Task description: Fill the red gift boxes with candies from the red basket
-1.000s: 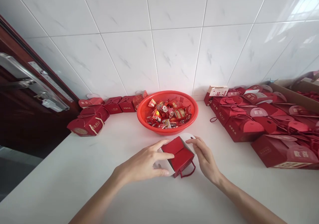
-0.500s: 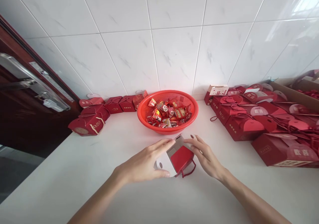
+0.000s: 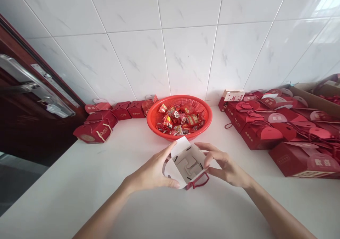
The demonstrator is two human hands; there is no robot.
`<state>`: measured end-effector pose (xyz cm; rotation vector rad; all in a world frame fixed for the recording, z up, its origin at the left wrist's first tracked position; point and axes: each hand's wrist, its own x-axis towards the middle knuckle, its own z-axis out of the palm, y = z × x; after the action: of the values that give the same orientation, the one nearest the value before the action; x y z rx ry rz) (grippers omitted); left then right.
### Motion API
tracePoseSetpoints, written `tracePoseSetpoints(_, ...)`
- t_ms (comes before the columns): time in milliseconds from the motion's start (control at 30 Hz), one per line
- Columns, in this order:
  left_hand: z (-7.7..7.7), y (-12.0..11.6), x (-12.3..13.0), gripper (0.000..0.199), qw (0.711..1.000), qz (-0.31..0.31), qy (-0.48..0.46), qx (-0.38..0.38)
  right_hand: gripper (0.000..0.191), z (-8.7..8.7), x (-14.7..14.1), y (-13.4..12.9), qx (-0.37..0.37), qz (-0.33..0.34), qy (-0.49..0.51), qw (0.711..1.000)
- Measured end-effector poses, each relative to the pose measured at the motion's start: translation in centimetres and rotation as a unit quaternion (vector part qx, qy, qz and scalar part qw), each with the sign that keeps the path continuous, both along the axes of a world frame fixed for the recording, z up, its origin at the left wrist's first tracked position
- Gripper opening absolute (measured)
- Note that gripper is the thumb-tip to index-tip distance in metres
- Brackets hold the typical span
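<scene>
A small red cardboard gift box (image 3: 188,164) stands on the table in front of me, its top open and its pale inside showing folded bottom flaps. My left hand (image 3: 152,170) grips its left side, fingers along the far flap and thumb at the near corner. On the opposite side, my right hand (image 3: 220,161) pinches the right wall and flap between thumb and fingers. A dark red cord handle (image 3: 201,182) hangs from the near right side. Just beyond the box sits a red plastic basket (image 3: 152,125) holding wrapped candies (image 3: 183,118).
Several closed red boxes (image 3: 92,131) line the back left of the white table (image 3: 124,210). A larger cluster of red boxes (image 3: 261,136) fills the right side, with a cardboard carton (image 3: 305,97) behind. A tiled wall (image 3: 188,61) borders the back; a dark door (image 3: 23,107) is at left.
The red panel that covered the box opening has swung up, so the inside now shows. My right hand's fingers have curled onto the right edge; my left hand stays at the left side.
</scene>
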<state>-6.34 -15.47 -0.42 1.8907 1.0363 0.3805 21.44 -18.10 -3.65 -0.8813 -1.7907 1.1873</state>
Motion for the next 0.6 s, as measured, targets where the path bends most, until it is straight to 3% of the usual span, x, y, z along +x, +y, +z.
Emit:
tracePoseSetpoints(133, 0.2, -0.3, 0.2, 0.115, 1.0, 0.002, -0.009, -0.021, 0.02, 0.3, 0.3, -0.1, 0.014, 0.044, -0.01, 0.999)
tracePoseSetpoints(267, 0.3, -0.9, 0.5, 0.112, 0.999, 0.003, -0.011, -0.042, 0.036, 0.4, 0.2, -0.2, 0.013, 0.015, -0.018, 1.0)
tracePoseSetpoints(400, 0.6, -1.5, 0.8, 0.109, 0.999, 0.018, -0.01, -0.034, 0.017, 0.7, 0.8, -0.4, 0.014, -0.002, -0.072, 0.997)
tracePoseSetpoints(600, 0.8, -2.2, 1.0, 0.099, 0.996, 0.035, -0.023, -0.08, 0.082, 0.2, 2.0, -0.4, 0.011, -0.049, -0.136, 0.989)
